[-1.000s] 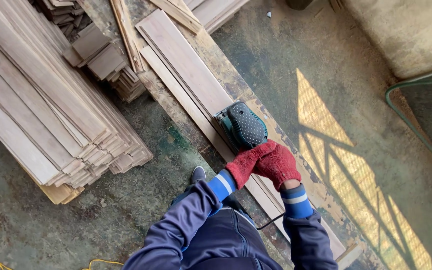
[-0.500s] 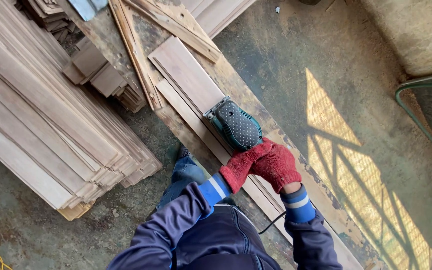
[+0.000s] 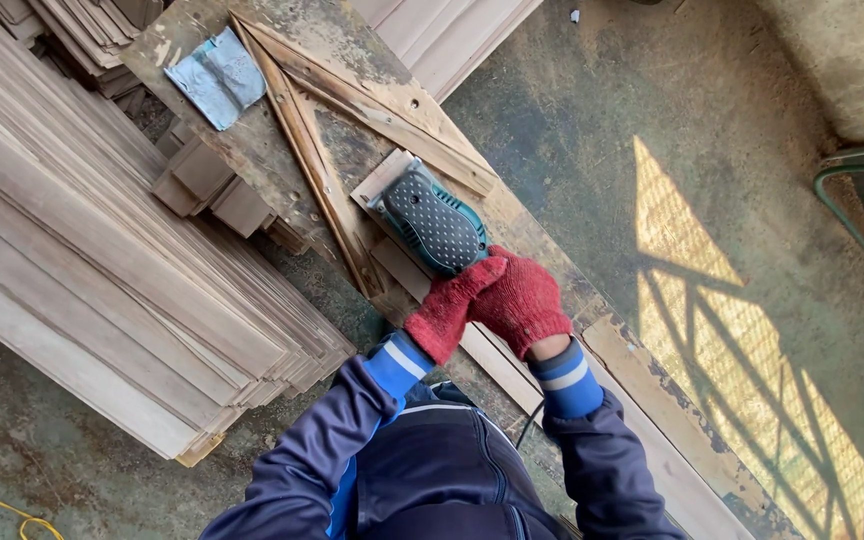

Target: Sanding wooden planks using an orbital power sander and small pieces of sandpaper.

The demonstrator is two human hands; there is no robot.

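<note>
**Sander held in both gloved hands at the far end of a board**

A teal and black power sander (image 3: 433, 222) is gripped at its near end by two hands in red knit gloves. The left hand (image 3: 447, 312) is closed around the tool's rear from the left side, its fingers wrapped onto the housing, and the right hand (image 3: 524, 302) is closed over the rear from the right and above, the two gloves pressed together. Neither hand is open; each is curled onto the sander, and nothing else is held. The two-handed grip appears suited to pressing the tool flat and steering it along the wood.

The sander is laid flat on a pale wooden board (image 3: 384, 178), of which only the far end is seen past the tool's nose. The tool lies directly ahead of the hands, touching them, and points away from the body toward the upper left. The board is rested lengthwise on a worn workbench (image 3: 642, 390), and its far end is set against wooden strips (image 3: 302, 140) fixed in a V shape, which seem to serve as a stop so the board is kept from sliding. A sheet of grey sandpaper (image 3: 214, 85) is left on the bench's far corner, well apart from the hands. A large stack of planks (image 3: 102, 280) is piled on the floor to the left, near the bench. A dark cord (image 3: 527, 425) is seen between the sleeves.
</note>
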